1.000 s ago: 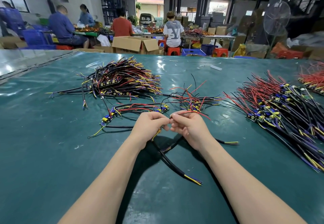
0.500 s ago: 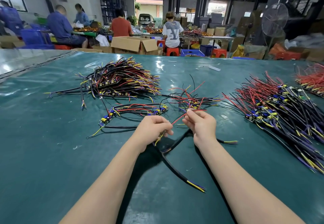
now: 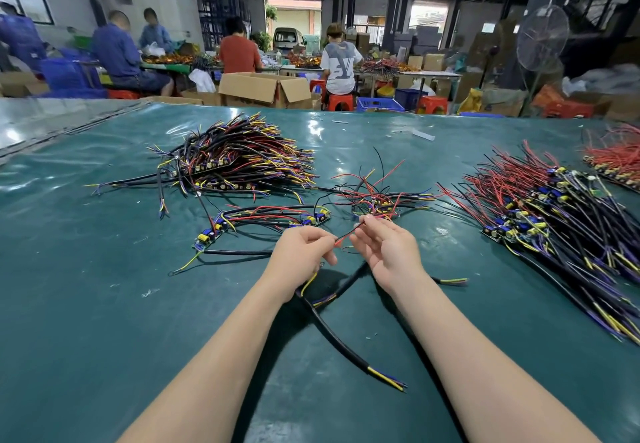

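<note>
My left hand (image 3: 300, 258) grips a wired part just above the green table (image 3: 86, 304); a black cable (image 3: 341, 342) with yellow and blue ends hangs from under it toward me. A thin red wire (image 3: 346, 235) runs from that hand to my right hand (image 3: 388, 252), which pinches it between thumb and fingertips. The part inside my left fist is hidden. A second black cable (image 3: 450, 281) runs out to the right from under my right hand.
A heap of wired boards (image 3: 239, 162) lies at the back left, a bigger one (image 3: 554, 214) at the right, a small tangle (image 3: 377, 193) ahead. Two boards with leads (image 3: 263, 224) lie left of my hands. People work at tables beyond the far edge.
My hands were pressed together a second ago. They have drawn apart, and the right hand has slid along the red wire, pulling it straight between them.
</note>
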Demonstrator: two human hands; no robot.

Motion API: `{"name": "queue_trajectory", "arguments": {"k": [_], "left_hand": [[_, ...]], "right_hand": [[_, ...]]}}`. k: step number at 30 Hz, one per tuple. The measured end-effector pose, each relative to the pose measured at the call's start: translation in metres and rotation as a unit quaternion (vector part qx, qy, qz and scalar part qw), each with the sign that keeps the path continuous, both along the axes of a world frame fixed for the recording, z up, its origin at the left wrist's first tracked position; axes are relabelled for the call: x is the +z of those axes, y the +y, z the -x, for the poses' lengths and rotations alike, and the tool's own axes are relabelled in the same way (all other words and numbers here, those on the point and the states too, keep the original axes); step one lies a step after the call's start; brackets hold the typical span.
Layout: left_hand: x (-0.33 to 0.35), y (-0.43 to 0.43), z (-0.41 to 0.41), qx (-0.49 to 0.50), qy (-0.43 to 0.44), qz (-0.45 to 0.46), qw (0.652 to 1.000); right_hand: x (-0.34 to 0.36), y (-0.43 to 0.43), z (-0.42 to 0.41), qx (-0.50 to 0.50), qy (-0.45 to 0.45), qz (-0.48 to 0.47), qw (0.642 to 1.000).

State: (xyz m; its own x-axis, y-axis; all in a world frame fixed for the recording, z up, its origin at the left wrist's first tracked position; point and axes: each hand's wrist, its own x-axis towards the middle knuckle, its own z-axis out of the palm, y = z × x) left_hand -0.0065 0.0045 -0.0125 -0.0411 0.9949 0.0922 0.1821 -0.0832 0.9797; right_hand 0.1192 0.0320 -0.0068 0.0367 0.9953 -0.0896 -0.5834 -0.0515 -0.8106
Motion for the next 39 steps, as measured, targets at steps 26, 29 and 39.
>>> {"name": "queue_trajectory", "arguments": {"k": [26,29,39], "left_hand": [[-0.006,0.001,0.001,-0.002,0.098,-0.021,0.995],[-0.006,0.000,0.003,-0.006,0.129,-0.043,0.991],[-0.007,-0.003,-0.005,-0.029,0.032,-0.094,0.995]], "right_hand": [[-0.004,0.013,-0.007,-0.148,-0.157,-0.121,0.969],[0.001,0.015,-0.011,-0.114,-0.073,-0.089,0.987],[0.007,0.015,-0.017,-0.023,0.068,0.032,0.997]]}}
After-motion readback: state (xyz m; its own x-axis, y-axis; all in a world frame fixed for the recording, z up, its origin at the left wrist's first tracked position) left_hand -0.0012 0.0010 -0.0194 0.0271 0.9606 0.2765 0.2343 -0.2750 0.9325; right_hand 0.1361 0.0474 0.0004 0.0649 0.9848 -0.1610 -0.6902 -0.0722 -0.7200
